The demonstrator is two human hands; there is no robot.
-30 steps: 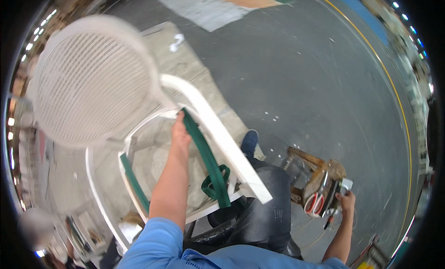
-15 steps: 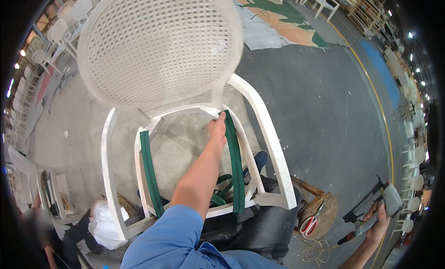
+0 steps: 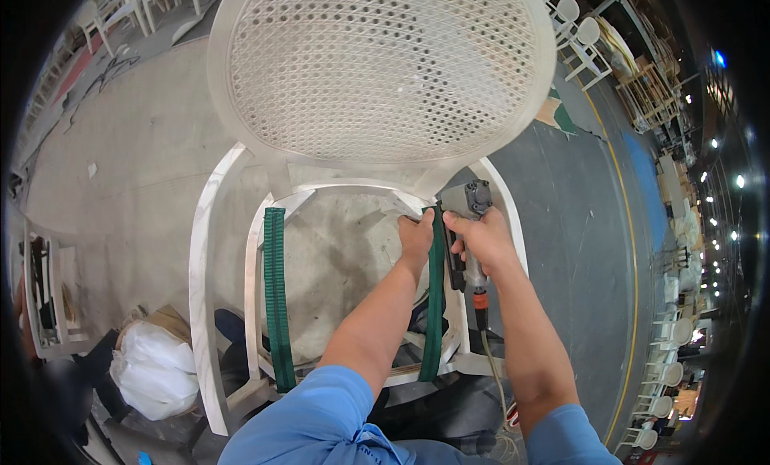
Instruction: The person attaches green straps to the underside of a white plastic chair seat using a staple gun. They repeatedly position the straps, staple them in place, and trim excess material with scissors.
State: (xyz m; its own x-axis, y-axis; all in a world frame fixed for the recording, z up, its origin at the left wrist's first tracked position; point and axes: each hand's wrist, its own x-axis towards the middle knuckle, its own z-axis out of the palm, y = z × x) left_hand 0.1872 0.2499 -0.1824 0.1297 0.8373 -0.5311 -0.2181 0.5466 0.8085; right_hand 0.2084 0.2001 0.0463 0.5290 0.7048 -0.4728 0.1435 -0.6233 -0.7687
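A pale wooden armchair frame (image 3: 203, 281) with an open seat stands before me, its round woven-cane backrest (image 3: 361, 80) at the far side. Two green webbing straps span the seat from back to front: a left strap (image 3: 277, 305) and a right strap (image 3: 433, 329). My left hand (image 3: 415, 239) pinches the far end of the right strap against the back rail. In my right hand (image 3: 491, 242) is a grey-and-black air staple gun (image 3: 461, 199), upright just right of that strap end. Whether its nose touches the strap is hidden.
An air hose (image 3: 495, 369) runs from the gun toward my lap. At lower left sits a bag of white material (image 3: 156, 369). Another person's dark-clad leg shows beside it. More white chairs (image 3: 670, 333) line the right edge; a wooden rack (image 3: 648, 96) stands far right.
My right hand has brought the staple gun from the far lower right to the strap's far end. My left hand keeps its hold there. The view has swung to the right.
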